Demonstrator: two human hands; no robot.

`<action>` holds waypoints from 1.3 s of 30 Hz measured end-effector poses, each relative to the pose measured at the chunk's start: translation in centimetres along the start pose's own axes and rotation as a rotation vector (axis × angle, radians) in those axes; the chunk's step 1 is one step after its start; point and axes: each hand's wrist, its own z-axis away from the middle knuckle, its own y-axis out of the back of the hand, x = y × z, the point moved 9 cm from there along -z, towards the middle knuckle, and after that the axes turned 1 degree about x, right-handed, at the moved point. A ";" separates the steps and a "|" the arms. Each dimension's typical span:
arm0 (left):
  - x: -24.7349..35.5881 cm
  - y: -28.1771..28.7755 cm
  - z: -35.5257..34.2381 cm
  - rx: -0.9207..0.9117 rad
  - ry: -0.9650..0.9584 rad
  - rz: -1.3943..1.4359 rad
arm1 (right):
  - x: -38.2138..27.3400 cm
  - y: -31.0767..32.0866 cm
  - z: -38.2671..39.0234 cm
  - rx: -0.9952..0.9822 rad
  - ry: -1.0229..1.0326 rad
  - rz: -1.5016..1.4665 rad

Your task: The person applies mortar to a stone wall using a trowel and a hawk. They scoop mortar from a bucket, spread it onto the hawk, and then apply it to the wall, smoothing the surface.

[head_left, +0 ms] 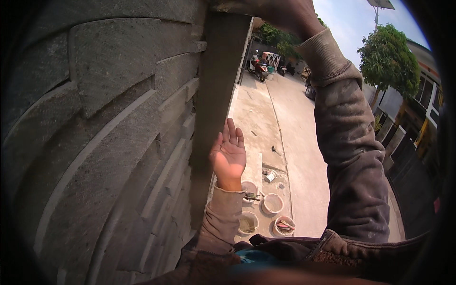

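Observation:
My left hand [230, 154] is raised palm up beside the wall, fingers stretched out and nothing in it. Right behind it runs a smooth grey plastered strip [216, 80], the narrow end face of the wall; whether the hand touches it I cannot tell. My right hand [287, 14] reaches up to the top of this strip and is partly cut off by the picture's upper edge. It appears closed on something by a thin, flat edge [231, 8] against the plaster, too little of which shows to name. Grey stone cladding [114, 128] in uneven, stepped blocks covers the wall's left face.
Several buckets stand on the ground below, among them one bucket [272, 203] and another with tools in it [284, 226]. A white can [270, 176] lies nearby. A concrete lane [304, 166] runs toward a parked motorbike [259, 68]. A tree [389, 57] grows at the right.

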 end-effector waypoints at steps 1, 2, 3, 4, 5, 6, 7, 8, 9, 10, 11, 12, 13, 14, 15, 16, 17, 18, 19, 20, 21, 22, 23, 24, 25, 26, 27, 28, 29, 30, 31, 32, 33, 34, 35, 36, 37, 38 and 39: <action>-0.3 0.1 0.0 -0.002 0.008 0.007 | -0.3 -0.1 0.6 0.034 0.034 0.034; -0.5 0.2 0.0 -0.004 0.014 0.012 | -0.6 -0.3 1.3 0.070 0.068 0.064; -0.8 0.2 0.0 -0.008 0.019 0.018 | -0.7 -0.4 1.8 0.086 0.092 0.087; -1.0 0.1 0.0 -0.012 0.024 0.021 | -0.9 -0.5 2.4 0.103 0.117 0.108; -1.2 0.0 0.1 -0.016 0.027 0.023 | -1.2 -0.6 3.0 0.121 0.141 0.126; -1.2 -0.1 0.2 -0.020 0.028 0.022 | -1.6 -0.7 3.4 0.128 0.155 0.141; -1.2 -0.1 0.1 -0.020 0.031 0.029 | -2.2 -0.8 3.9 0.137 0.169 0.156; -1.1 0.0 0.1 -0.020 0.033 0.035 | -2.7 -1.0 4.3 0.145 0.183 0.169; -1.2 0.0 0.0 -0.019 0.036 0.041 | -3.4 -0.9 4.8 0.180 0.216 0.212; -1.2 0.0 0.0 -0.030 0.039 0.042 | -4.2 -0.8 5.2 0.215 0.249 0.255; -1.2 0.0 0.0 -0.040 0.041 0.042 | -4.7 -0.8 5.5 0.250 0.282 0.297; -1.0 -0.1 0.0 -0.050 0.041 0.040 | -4.5 -1.1 5.6 0.230 0.258 0.289; -0.9 0.0 -0.1 -0.045 0.039 0.044 | -4.2 -1.4 5.7 0.211 0.234 0.281; -0.9 0.0 -0.1 -0.040 0.037 0.047 | -4.0 -1.6 5.7 0.192 0.210 0.274; -0.9 0.0 -0.1 -0.035 0.038 0.052 | -4.0 -1.6 5.8 0.196 0.214 0.264; -1.0 0.1 -0.1 -0.017 0.041 0.050 | -4.1 -1.4 5.9 0.201 0.218 0.254; -1.0 0.1 -0.1 0.001 0.044 0.049 | -4.1 -1.3 6.0 0.207 0.222 0.244; -1.0 0.2 -0.1 0.017 0.045 0.048 | -4.0 -1.3 6.0 0.208 0.221 0.231; -1.1 0.3 -0.1 0.023 0.048 0.058 | -3.8 -1.4 6.0 0.210 0.221 0.218; -1.3 0.3 -0.2 0.029 0.052 0.069 | -3.7 -1.4 6.0 0.211 0.220 0.205; -1.2 0.4 -0.1 0.037 0.052 0.077 | -3.4 -1.4 5.9 0.175 0.212 0.187; -1.1 0.3 -0.1 0.027 0.046 0.056 | -3.1 -1.0 5.8 0.137 0.203 0.169; -1.1 0.1 -0.1 0.017 0.041 0.036 | -3.0 -1.0 5.6 0.100 0.195 0.151; -1.2 0.0 0.0 0.006 0.040 0.014 | -3.2 -1.0 5.7 0.122 0.199 0.152; -1.1 0.2 -0.1 0.003 0.050 0.021 | -3.4 -1.0 5.8 0.144 0.202 0.154; -0.9 0.7 -0.2 -0.001 0.059 0.027 | -3.7 -1.0 5.9 0.167 0.205 0.156; -1.0 0.4 -0.3 -0.007 0.073 0.036 | -4.0 -0.9 6.1 0.176 0.214 0.155; -1.0 0.3 -0.1 0.007 0.066 0.034 | -4.5 -0.7 6.4 0.185 0.224 0.155; -1.1 0.1 0.1 0.021 0.057 0.032 | -4.7 -0.5 6.6 0.195 0.233 0.154; -1.3 0.0 0.3 0.038 0.052 0.032 | -4.4 -1.5 7.3 0.151 0.243 0.211; -1.2 0.1 0.2 0.026 0.051 0.024 | -4.0 -2.9 8.2 0.114 0.253 0.262; -1.2 0.3 0.1 0.013 0.049 0.016 | -3.8 -4.2 9.0 0.075 0.263 0.313; -1.3 0.4 -0.1 0.000 0.051 0.012 | -3.8 -4.7 9.4 0.061 0.242 0.296; -1.2 0.4 -0.1 0.007 0.051 -0.010 | -4.3 -5.1 9.9 0.051 0.220 0.276; -1.2 0.4 -0.2 0.014 0.051 -0.032 | -4.7 -5.4 10.5 0.041 0.198 0.257; -1.3 0.3 -0.2 0.019 0.054 -0.048 | -5.4 -5.5 11.1 0.038 0.218 0.239; -1.3 0.5 -0.4 0.029 0.063 -0.028 | -5.9 -6.4 11.8 -0.006 0.223 0.216; -1.2 0.7 -0.5 0.038 0.072 -0.007 | -6.4 -7.4 12.5 -0.050 0.229 0.194; -1.3 1.0 -0.7 0.048 0.084 0.015 | -7.0 -8.0 13.0 -0.095 0.233 0.174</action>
